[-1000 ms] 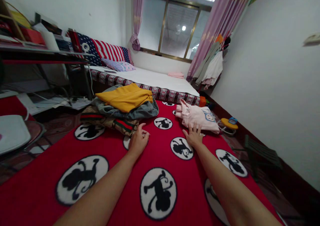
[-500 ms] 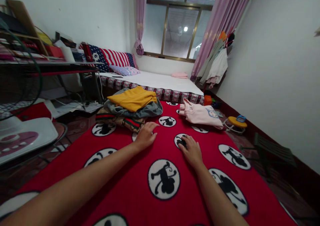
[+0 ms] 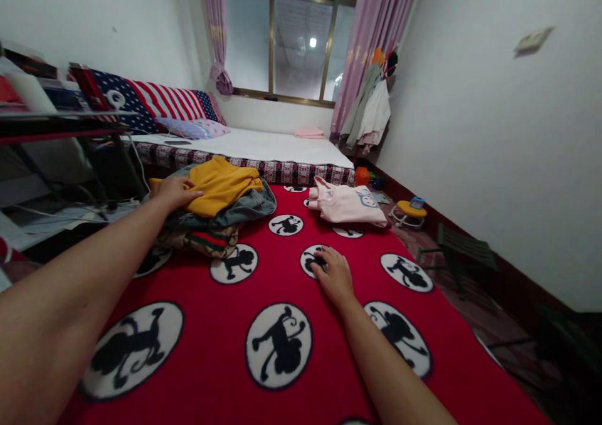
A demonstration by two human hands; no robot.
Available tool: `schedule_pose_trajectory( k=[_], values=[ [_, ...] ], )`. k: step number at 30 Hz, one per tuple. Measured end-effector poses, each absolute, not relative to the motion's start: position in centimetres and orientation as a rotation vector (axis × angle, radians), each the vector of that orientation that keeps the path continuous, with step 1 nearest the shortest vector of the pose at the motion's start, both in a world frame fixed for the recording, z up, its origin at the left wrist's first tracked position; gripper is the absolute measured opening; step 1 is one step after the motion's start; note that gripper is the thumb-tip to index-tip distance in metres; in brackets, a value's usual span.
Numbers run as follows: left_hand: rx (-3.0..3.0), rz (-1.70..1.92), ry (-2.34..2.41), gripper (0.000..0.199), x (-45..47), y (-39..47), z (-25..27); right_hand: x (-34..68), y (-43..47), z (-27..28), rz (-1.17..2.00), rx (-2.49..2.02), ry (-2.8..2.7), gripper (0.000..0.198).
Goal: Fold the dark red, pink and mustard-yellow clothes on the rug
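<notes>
On the left, a yellow folded garment [image 3: 221, 183] tops a pile of clothes. My left hand [image 3: 174, 193] is closed on its left part, fingers partly hidden against the cloth. Beneath it lie blue-grey denim clothing [image 3: 258, 204] and a tan patterned garment [image 3: 200, 240] with a green and red stripe. My right hand [image 3: 335, 274] rests open, fingers apart, on a red blanket [image 3: 207, 331] printed with black figures in white circles. Beyond that hand, to the right, a pale pink folded garment [image 3: 348, 202] with a printed picture lies on the blanket.
A bed [image 3: 263, 141] with cushions stands under the window [image 3: 301, 49]. Clothes [image 3: 374, 111] hang by the purple curtain. To the right are a yellow-topped stool [image 3: 410, 209] and a dark folding stool [image 3: 463, 246]. A cluttered table [image 3: 61, 124] stands at left.
My left hand has moved left and forward from the bare blanket onto the yellow garment, whose left part now spreads further out. My right hand stays on the blanket. The view has turned right.
</notes>
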State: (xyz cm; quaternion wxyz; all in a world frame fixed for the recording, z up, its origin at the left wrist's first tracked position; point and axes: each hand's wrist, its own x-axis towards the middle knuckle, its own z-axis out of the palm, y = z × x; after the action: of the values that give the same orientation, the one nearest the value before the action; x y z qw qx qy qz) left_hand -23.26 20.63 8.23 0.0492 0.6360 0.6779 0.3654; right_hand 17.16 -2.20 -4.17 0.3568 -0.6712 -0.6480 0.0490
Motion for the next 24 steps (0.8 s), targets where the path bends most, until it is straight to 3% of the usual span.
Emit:
schedule_pose_trajectory(
  k=[5,10,12,15,17,22,24],
  values=[
    [2.152,1.504,1.903,0.023,-18.3,16.9,12.6,17.3,-1.9,-4.2,0.178,-1.628,-1.583,0.023],
    [2.202,1.986,1.415,0.014,-11.1,7.4,13.8,17.9,-1.6,-3.9,0.398,-1.373,-1.14,0.044],
    [2.312,1.829,1.181,0.012,-9.5,2.3,10.6,18.6,-1.6,-3.7,0.516,-1.227,-0.872,0.052],
    [2.483,0.965,0.871,0.008,-9.3,-4.7,4.2,20.1,-2.1,-3.4,0.705,-0.975,-0.528,0.052],
    [2.473,0.753,0.902,0.01,-10.2,-7.8,1.1,21.1,-2.5,-3.2,0.832,-0.873,-0.41,0.052],
    [2.13,1.55,1.266,0.02,-12.2,-8.2,0.9,21.6,-3.2,-3.0,0.987,-0.87,-0.542,0.055],
    [2.095,1.672,1.415,0.02,-12.3,-6.3,1.4,21.0,-3.2,-2.9,1.037,-0.903,-0.672,0.056]
  ],
)
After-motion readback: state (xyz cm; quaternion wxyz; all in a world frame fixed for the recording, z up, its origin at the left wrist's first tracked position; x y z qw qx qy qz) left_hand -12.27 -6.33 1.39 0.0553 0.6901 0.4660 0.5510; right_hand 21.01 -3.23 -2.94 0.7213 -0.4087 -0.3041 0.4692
